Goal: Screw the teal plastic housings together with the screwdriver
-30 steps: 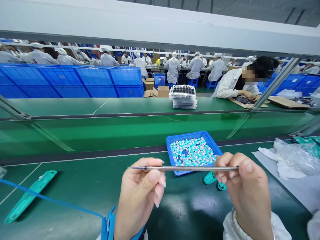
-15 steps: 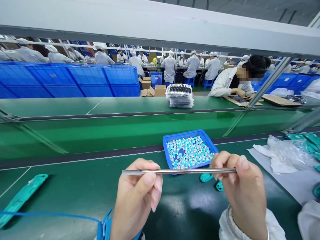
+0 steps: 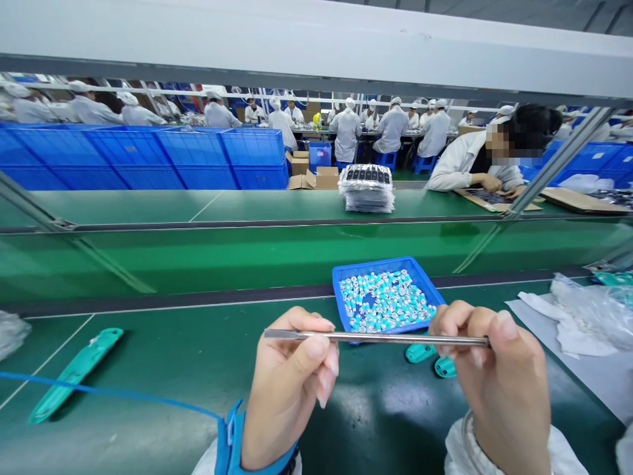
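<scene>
Thumb and forefinger of the left hand (image 3: pixel 291 389) pinched the flattened left end of a thin metal rod (image 3: pixel 380 338), while the right hand (image 3: pixel 499 382) clamped thumb and fingers on its other end, so the rod hung level in the air between them. It was above the green table (image 3: pixel 148 356), crossing the near edge of a blue tray (image 3: pixel 339 297) filled with small teal-and-white parts (image 3: pixel 386 303). Two teal pieces (image 3: pixel 419 353) lay on the table just under the rod, beside the right knuckles. A blue wrist strap (image 3: pixel 230 439) circled the left wrist, its blue cord (image 3: pixel 113 392) running off left past a long teal piece (image 3: pixel 74 375). Clear plastic bags (image 3: pixel 588 316) lay to the right. Across the belt sat a stack of packs (image 3: pixel 366 189) and a co-worker (image 3: pixel 465 165).
</scene>
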`<state>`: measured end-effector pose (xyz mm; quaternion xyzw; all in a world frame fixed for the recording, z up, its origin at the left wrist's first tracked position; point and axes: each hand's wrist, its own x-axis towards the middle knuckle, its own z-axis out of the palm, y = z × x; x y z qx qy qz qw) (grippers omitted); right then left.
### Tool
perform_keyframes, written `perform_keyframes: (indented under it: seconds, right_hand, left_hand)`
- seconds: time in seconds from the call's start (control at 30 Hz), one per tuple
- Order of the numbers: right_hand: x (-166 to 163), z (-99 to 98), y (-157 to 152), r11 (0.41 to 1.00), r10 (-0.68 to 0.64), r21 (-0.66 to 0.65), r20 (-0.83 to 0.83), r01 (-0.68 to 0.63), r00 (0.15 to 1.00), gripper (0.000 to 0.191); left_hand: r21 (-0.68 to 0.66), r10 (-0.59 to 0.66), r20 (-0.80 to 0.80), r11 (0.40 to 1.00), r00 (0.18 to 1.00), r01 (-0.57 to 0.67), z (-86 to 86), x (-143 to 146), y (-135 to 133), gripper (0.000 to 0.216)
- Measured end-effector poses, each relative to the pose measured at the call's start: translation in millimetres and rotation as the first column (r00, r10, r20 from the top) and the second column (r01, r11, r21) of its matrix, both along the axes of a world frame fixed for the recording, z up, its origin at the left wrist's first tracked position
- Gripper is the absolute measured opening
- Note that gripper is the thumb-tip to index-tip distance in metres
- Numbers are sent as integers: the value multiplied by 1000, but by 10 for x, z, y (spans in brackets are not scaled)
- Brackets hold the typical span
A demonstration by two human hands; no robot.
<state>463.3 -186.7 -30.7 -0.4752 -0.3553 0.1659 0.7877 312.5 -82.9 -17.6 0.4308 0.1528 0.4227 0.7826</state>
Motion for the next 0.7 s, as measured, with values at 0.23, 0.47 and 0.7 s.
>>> perform_keyframes:
  seconds: [0.23,0.47,0.7]
  right_hand:
    - [2,15,7,999,-54,5,-76,54,996,42]
    - [21,28,-3,997,-72,-16,-79,71,994,40]
    - [31,10,-11,998,-62,-17,-86,61,994,38]
  left_hand:
    - [-56,-65,6,996,998,65,2,31,-8,17]
    - [-94,-70,-3,993,998,69,22,37,-22,21]
    - [-92,-98,24,991,995,99,28,28,-29,17]
